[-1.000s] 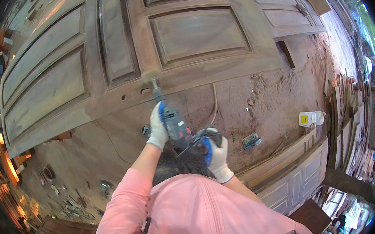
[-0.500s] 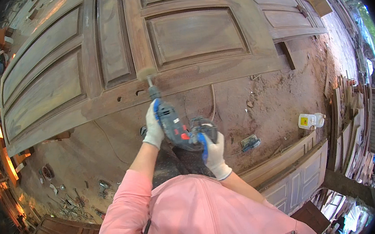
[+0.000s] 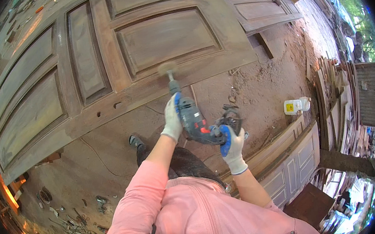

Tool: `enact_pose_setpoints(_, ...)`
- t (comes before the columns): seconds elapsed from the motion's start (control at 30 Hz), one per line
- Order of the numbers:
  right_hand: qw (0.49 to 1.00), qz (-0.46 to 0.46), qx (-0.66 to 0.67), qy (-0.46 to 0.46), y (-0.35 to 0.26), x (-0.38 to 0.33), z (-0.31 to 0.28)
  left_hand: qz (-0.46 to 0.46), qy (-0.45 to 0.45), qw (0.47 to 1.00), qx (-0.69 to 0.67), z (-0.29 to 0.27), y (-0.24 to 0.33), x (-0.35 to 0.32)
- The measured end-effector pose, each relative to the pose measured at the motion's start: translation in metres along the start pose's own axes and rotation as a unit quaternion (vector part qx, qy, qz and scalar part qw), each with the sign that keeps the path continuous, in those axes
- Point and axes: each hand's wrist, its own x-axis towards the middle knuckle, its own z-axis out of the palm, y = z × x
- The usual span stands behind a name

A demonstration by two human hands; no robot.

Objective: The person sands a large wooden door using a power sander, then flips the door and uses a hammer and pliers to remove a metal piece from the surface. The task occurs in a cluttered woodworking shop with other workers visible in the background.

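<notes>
A dark grey electric drill point(image 3: 193, 120) with red marks is held between both hands, pointing away from me. My left hand point(image 3: 172, 119), in a white and blue work glove, wraps round the front of its body behind the chuck. My right hand point(image 3: 235, 147), gloved alike, closes on the rear handle, where a dark coiled cord bunches up. At the drill's tip a round pale sanding wheel point(image 3: 167, 68), blurred by motion, meets the near rail of a large brown panelled wooden door point(image 3: 150, 88). Two dark holes show in that rail, left of the wheel.
Another panelled door point(image 3: 256, 7) lies beyond at the right. A white jug point(image 3: 297, 106) stands on the dirt floor, near doors leaning at lower right point(image 3: 293, 170). Timber point(image 3: 331, 97) is stacked along the right. Scattered tools point(image 3: 78, 226) and a thin cable point(image 3: 103, 160) lie at lower left.
Both hands and the drill have moved right along the door's near rail, taking the wheel past the lower panel's left corner. The view has shifted too, and my foot now shows at left.
</notes>
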Motion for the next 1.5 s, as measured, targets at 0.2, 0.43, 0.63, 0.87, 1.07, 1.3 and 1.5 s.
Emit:
enact_pose_setpoints(0.2,0.988,0.127,-0.025,-0.089,0.024,-0.025,0.045,-0.04,0.079,0.995,-0.042,-0.058,0.069,-0.064)
enact_pose_setpoints(0.43,0.983,0.082,-0.031,-0.164,0.028,-0.017,0.045,-0.072,0.087,0.993,-0.024,-0.055,0.086,-0.065)
enact_pose_setpoints(0.63,0.987,0.097,0.126,-0.014,-0.01,0.017,-0.023,-0.083,0.029,0.996,0.028,0.013,0.007,-0.004)
enact_pose_setpoints(0.87,0.99,-0.027,0.045,0.128,-0.078,0.109,-0.162,-0.056,0.022,0.995,0.081,0.15,-0.129,0.09)
enact_pose_setpoints(1.07,0.991,0.029,0.108,0.075,-0.137,0.148,-0.203,-0.059,0.051,0.996,0.053,0.218,-0.171,0.095)
enact_pose_setpoints(1.3,0.985,0.141,0.005,0.094,-0.103,0.106,-0.143,-0.017,0.116,0.993,-0.017,0.107,-0.125,0.05)
enact_pose_setpoints(1.5,0.987,0.108,-0.037,0.115,-0.08,0.087,-0.146,-0.078,0.117,0.989,-0.037,0.101,-0.108,0.028)
